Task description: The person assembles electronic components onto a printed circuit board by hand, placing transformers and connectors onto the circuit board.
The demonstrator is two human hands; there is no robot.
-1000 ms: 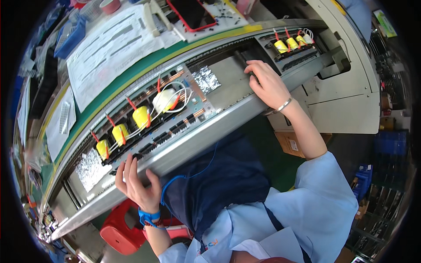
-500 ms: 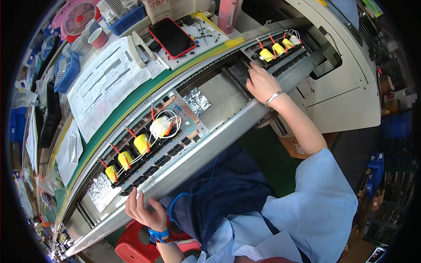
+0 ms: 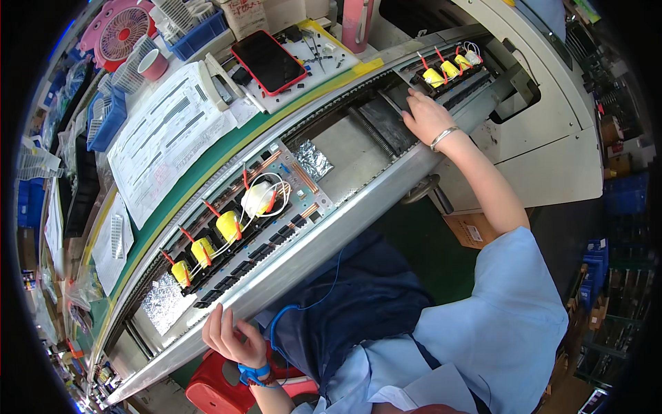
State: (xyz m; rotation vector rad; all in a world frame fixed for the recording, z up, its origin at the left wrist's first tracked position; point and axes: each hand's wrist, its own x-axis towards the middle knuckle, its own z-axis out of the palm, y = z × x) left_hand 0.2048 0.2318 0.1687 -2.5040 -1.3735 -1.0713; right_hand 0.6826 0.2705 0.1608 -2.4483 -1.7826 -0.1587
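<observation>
Two circuit boards lie on the conveyor's metal rails, each carrying a row of yellow-wrapped coils with red and white leads. My right hand rests at the left end of the far board, thumb and fingers apart, its fingertips against or just beside that edge; the exact contact is hard to see. The near board has a row of black parts along its front edge. Below its left end, my left hand is held by the front rail with fingers loosely spread and nothing in them.
Foil sheets lie beneath the rails near the closer board. Behind the conveyor are printed papers, a red-edged phone, a tray of small parts and a pink fan. A pale machine housing stands at right.
Both circuit boards have shifted right and away along the rails. My right hand has moved right with the far board, while my left hand has dropped slightly and gone a little right.
</observation>
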